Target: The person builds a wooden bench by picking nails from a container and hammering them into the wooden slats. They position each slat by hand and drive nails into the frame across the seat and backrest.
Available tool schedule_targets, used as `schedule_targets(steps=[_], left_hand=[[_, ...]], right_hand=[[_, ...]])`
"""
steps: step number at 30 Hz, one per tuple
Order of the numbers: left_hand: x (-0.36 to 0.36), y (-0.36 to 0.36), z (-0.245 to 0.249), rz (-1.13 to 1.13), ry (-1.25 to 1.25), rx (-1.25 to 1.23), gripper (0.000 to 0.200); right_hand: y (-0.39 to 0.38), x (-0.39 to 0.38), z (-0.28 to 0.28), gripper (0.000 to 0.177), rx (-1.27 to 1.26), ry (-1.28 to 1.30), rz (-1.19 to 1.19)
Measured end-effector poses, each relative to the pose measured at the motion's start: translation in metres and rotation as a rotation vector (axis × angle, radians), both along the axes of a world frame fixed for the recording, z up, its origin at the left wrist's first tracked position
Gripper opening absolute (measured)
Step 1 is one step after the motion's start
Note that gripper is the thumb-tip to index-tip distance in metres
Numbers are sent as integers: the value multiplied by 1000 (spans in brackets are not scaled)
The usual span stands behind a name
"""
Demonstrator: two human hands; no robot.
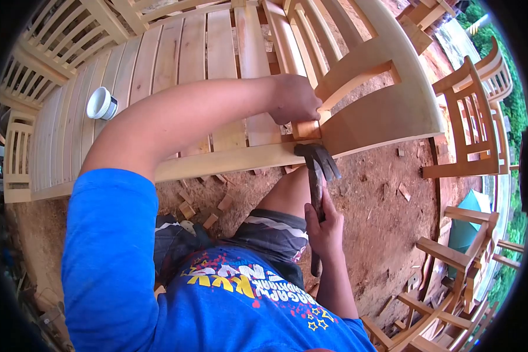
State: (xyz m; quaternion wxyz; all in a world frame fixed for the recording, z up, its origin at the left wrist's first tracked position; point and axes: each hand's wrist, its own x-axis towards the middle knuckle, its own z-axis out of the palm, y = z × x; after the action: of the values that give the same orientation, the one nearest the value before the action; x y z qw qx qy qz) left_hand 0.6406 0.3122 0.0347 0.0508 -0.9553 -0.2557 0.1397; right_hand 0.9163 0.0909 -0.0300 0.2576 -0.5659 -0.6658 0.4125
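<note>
My left hand [296, 100] is closed at the corner of a slatted wooden bench [205, 47], near a short wooden block [306, 129]; what its fingers hold is hidden. In my right hand [325, 229] is a hammer [315, 188], gripped by its dark handle. The hammer's head is up, close to the bench's front rail [229, 163] and just below the block. Beside the block rises the bench's wide curved end panel [381, 111].
A white tub [102, 104] sits on the slats at the left. Wood scraps [186, 210] lie on the dirt floor [381, 211]. Wooden chairs [472, 126] and frames stand at the right, near a teal umbrella [464, 226].
</note>
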Motion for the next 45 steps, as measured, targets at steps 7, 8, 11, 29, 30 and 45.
schedule_targets(steps=[7, 8, 11, 29, 30, 45], left_hand=[[-6, 5, -15, -18, -91, -72, 33], [-11, 5, -18, -37, -134, -53, 33], [-18, -1, -18, 15, -195, -75, 39], [-29, -18, -31, 149, -309, -83, 77], [-28, -19, -24, 177, -285, -112, 78], [-21, 9, -1, 373, -170, -526, 97]], right_hand=[[1, 2, -4, 64, 22, 4, 7], [1, 2, -5, 63, 30, 4, 7], [3, 3, 0, 58, -8, -7, -5], [5, 1, -3, 61, -12, 36, 23], [5, 0, -1, 61, -22, 40, 16], [6, -2, 8, 54, -104, 28, -30]])
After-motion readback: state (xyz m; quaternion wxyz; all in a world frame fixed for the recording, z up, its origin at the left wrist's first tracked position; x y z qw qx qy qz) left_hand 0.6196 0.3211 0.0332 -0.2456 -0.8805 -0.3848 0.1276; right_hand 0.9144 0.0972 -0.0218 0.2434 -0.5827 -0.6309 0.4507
